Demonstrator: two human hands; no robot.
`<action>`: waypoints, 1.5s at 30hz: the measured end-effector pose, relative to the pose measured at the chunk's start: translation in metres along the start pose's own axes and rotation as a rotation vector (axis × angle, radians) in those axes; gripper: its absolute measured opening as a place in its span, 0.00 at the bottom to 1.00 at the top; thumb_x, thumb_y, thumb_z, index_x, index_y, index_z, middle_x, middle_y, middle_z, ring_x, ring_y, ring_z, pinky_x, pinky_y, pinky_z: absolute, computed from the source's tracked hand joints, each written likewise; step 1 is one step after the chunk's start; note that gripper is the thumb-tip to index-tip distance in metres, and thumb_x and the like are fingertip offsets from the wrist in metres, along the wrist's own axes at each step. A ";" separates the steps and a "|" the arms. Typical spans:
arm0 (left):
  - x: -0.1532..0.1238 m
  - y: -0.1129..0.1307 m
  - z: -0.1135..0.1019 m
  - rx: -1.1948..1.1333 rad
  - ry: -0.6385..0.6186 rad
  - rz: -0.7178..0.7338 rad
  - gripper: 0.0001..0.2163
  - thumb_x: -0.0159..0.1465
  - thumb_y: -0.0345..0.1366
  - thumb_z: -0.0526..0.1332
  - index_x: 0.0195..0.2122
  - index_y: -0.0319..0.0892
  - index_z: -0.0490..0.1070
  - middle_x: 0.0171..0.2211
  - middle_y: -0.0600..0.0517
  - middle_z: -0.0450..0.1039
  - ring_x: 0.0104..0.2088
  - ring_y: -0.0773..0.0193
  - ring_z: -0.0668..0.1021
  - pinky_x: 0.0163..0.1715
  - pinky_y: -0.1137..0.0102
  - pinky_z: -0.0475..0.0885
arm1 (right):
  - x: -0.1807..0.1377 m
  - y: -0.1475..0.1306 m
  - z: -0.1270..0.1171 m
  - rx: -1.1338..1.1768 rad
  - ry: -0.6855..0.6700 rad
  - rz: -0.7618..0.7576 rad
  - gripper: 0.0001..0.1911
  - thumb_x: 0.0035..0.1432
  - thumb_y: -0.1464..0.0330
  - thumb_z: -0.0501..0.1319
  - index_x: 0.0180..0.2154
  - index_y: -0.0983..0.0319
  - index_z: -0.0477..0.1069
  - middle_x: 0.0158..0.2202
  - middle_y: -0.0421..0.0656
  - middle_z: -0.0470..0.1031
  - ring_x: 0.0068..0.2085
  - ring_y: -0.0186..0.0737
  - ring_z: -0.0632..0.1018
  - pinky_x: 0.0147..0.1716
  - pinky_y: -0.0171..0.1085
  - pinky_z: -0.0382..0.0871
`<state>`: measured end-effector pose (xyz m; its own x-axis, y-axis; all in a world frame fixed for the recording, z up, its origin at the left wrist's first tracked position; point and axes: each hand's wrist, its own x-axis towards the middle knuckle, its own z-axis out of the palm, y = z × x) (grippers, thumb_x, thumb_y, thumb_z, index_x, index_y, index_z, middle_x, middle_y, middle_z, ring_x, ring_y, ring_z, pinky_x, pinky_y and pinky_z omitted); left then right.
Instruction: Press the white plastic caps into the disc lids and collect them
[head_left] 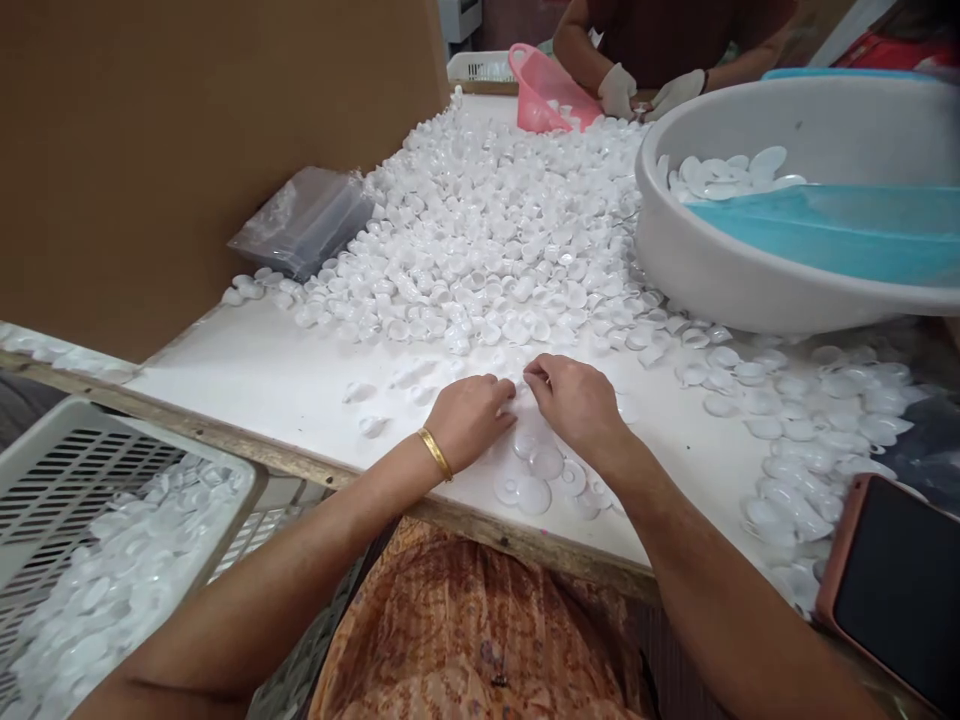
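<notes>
My left hand (472,418), above a gold bracelet, has its fingers curled into a pinch over the white tabletop. Close beside it, my right hand (576,402) pinches with thumb and forefinger. Whatever lies between the fingertips is white on white and cannot be made out. Several thin translucent white plastic discs (534,493) lie just below the hands, partly overlapping. To the left of my left hand are a few small white plastic pieces (373,427). Beyond both hands spreads a large heap of small white cup-shaped plastic parts (502,225).
A large grey tub (757,290) with white pieces and blue sheeting stands right. A phone (892,590) lies at the right edge. Left are a cardboard sheet (210,90), a bagged pack (304,220) and a crate (45,450). A gloved co-worker sits behind a pink scoop (534,95).
</notes>
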<state>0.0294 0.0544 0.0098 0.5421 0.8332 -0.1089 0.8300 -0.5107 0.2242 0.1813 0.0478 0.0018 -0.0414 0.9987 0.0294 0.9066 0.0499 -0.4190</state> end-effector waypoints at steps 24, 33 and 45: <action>-0.065 0.024 0.016 -0.022 -0.052 0.182 0.07 0.61 0.36 0.55 0.29 0.40 0.69 0.30 0.48 0.70 0.33 0.60 0.72 0.30 0.66 0.69 | -0.005 -0.001 0.014 0.210 0.161 -0.281 0.09 0.58 0.68 0.53 0.34 0.60 0.71 0.32 0.41 0.75 0.32 0.36 0.74 0.32 0.34 0.65; -0.117 -0.092 -0.017 -0.355 0.568 -0.398 0.08 0.62 0.35 0.57 0.36 0.41 0.74 0.33 0.51 0.77 0.33 0.66 0.77 0.34 0.71 0.72 | -0.030 -0.059 0.018 0.245 0.007 -0.497 0.11 0.62 0.70 0.52 0.41 0.62 0.72 0.38 0.45 0.76 0.39 0.38 0.75 0.38 0.36 0.68; -0.132 -0.102 0.021 0.015 0.497 -0.124 0.10 0.65 0.34 0.52 0.43 0.39 0.71 0.41 0.45 0.74 0.42 0.62 0.75 0.43 0.65 0.74 | -0.015 -0.131 0.059 -0.104 -0.210 -0.555 0.08 0.61 0.68 0.54 0.35 0.62 0.71 0.34 0.44 0.74 0.38 0.42 0.72 0.38 0.39 0.61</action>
<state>-0.1245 -0.0081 -0.0189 0.3149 0.8858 0.3408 0.8877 -0.4020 0.2245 0.0378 0.0269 0.0027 -0.5928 0.8047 0.0338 0.7617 0.5738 -0.3009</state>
